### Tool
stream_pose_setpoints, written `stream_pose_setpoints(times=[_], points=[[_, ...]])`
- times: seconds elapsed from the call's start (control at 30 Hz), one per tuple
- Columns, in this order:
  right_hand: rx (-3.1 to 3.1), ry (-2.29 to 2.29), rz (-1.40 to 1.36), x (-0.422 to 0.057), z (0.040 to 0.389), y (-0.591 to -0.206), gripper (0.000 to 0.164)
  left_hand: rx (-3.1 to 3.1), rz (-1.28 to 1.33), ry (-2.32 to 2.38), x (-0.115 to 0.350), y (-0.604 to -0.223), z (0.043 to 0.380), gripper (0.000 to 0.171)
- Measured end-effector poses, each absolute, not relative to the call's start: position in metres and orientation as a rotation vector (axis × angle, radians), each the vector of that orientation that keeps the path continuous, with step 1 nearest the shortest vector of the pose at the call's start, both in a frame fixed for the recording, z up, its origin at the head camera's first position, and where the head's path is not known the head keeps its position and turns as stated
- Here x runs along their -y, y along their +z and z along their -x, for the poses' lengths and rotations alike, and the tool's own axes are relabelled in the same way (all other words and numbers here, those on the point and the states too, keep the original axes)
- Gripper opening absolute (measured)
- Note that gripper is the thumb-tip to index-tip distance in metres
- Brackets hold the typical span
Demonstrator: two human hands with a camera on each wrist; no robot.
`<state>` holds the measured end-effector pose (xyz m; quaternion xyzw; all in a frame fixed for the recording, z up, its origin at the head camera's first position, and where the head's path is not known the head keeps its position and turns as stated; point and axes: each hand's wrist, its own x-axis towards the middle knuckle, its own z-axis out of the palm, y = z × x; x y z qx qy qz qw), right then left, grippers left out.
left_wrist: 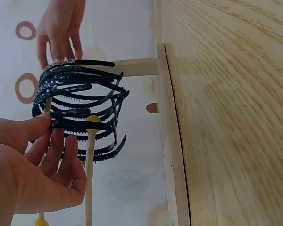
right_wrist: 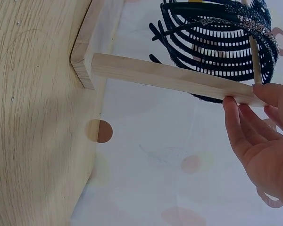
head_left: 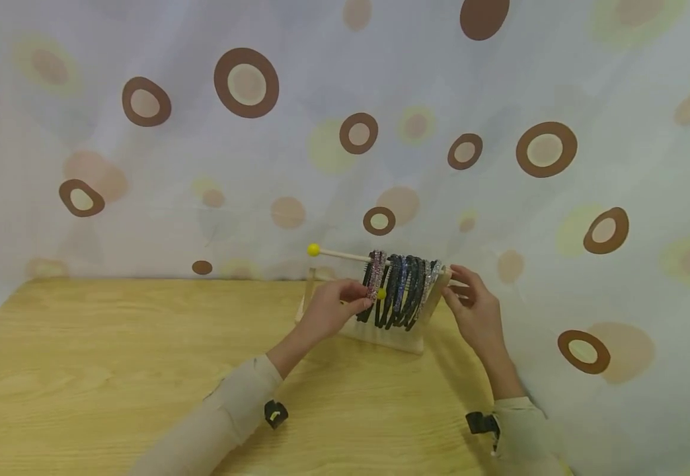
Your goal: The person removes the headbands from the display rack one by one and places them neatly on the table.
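Several dark headbands with glittery tops (head_left: 403,284) hang side by side on the rod of a wooden headband rack (head_left: 395,340). My left hand (head_left: 330,309) pinches a pink glitter headband (head_left: 377,270) at the left end of the row, thumb in front and fingers behind. In the left wrist view, a yellow-tipped rod (left_wrist: 89,179) stands just past that hand. My right hand (head_left: 480,316) holds the top of the rack's right upright (right_wrist: 170,77), where the rod meets it, between thumb and fingers. The headbands (right_wrist: 212,47) hang just beyond that upright.
The rack stands near the far right edge of a wooden table (head_left: 113,357). Behind and to the right hangs a pale curtain (head_left: 297,158) with brown rings and spots. A yellow ball (head_left: 313,250) caps the rod's left end.
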<state>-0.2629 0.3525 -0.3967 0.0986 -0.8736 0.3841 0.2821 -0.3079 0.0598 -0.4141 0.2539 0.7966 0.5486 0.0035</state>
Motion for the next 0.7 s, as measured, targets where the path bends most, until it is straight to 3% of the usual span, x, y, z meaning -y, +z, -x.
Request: stream_pose_setpoints(times=[0.7], points=[[2.345,1.017,-0.26,-0.354,0.264,-0.395,0.051,-2.494,-0.787,1.85,-0.047,-0.41,0.319,0.017]])
